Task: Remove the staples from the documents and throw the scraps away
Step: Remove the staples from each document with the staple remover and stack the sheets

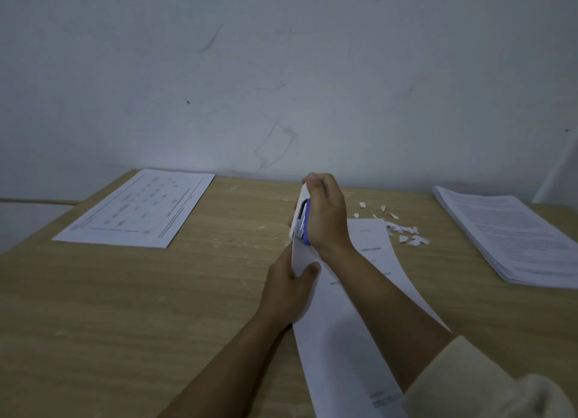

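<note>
Bench [125, 308]: a single printed sheet [137, 211] lies flat at the far left corner. Mid-bench, the left hand [291, 289] pinches the raised far corner of the document [337, 339], thumb on top, other fingers hidden beneath. Just beyond it the right hand [328, 214] has its fingers curled round a white-and-blue stapler [301, 217], which stands on end at that corner. Paper scraps [403, 233] lie scattered right of the document. A paper stack [516, 239] sits along the right edge.

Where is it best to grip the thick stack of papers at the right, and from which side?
Probably the near short edge of the stack: it lies flat on the table, and that edge faces the person, so it can be pinched from the front, thumb on top.
</note>
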